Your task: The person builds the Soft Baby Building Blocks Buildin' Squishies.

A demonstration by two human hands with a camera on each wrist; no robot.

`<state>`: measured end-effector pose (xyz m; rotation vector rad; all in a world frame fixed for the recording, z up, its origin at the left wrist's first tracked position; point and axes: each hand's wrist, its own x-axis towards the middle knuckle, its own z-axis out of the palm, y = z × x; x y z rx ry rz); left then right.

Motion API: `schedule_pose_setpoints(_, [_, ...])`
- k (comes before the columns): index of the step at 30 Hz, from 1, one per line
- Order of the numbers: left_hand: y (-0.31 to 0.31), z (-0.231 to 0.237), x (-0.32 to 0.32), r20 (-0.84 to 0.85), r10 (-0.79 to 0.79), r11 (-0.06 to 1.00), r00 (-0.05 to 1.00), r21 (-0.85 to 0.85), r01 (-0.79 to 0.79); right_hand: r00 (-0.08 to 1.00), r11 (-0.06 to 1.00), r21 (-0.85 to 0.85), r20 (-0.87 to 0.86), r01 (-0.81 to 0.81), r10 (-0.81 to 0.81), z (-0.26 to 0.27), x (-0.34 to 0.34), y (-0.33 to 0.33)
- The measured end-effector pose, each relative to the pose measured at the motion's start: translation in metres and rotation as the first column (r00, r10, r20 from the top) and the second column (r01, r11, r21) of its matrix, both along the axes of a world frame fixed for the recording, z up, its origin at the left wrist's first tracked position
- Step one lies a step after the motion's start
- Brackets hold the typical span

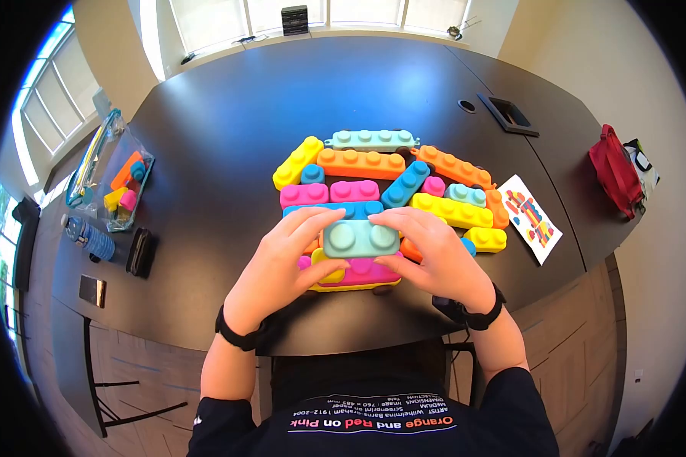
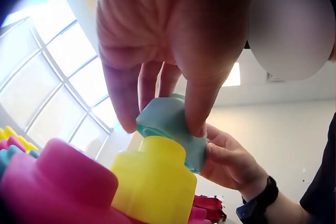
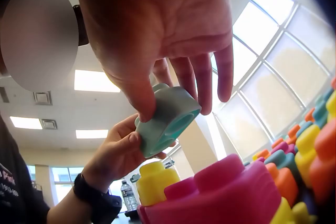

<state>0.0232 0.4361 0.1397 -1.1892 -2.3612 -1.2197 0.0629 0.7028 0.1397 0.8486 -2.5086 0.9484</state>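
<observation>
- The person's left hand (image 1: 278,257) pinches the left end of the pale green block (image 1: 361,239) between thumb and fingers.
- The right hand (image 1: 440,259) pinches the right end the same way, thumb on the near side and fingers on the far side.
- The pale green block is held tilted, its two studs facing the head camera; its hollow underside shows in the right wrist view.
- Below the pale green block lies a pink block (image 1: 375,270), with a small yellow block (image 1: 328,271) on its left part; whether this yellow one touches the held block cannot be told.
- Just beyond the pale green block lies a long blue block (image 1: 324,207).
- Right of the pale green block, well apart, lies a printed sheet (image 1: 532,221).
</observation>
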Motion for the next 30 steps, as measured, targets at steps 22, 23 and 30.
schedule_pose_setpoints(22, [-0.023,-0.034,0.018,0.123,0.148,0.970,0.981,-0.212,-0.119,0.965,0.999,-0.029,0.261,-0.019,0.026,-0.030,0.007,0.012])
schedule_pose_setpoints(23, [-0.023,-0.033,0.019,0.125,0.147,0.970,0.981,-0.212,-0.119,0.965,0.999,-0.029,0.262,-0.019,0.026,-0.030,0.007,0.012])
schedule_pose_setpoints(30, [-0.022,-0.031,0.021,0.136,0.166,0.963,0.977,-0.234,-0.131,0.974,1.000,-0.018,0.226,0.000,0.004,-0.032,0.009,0.008])
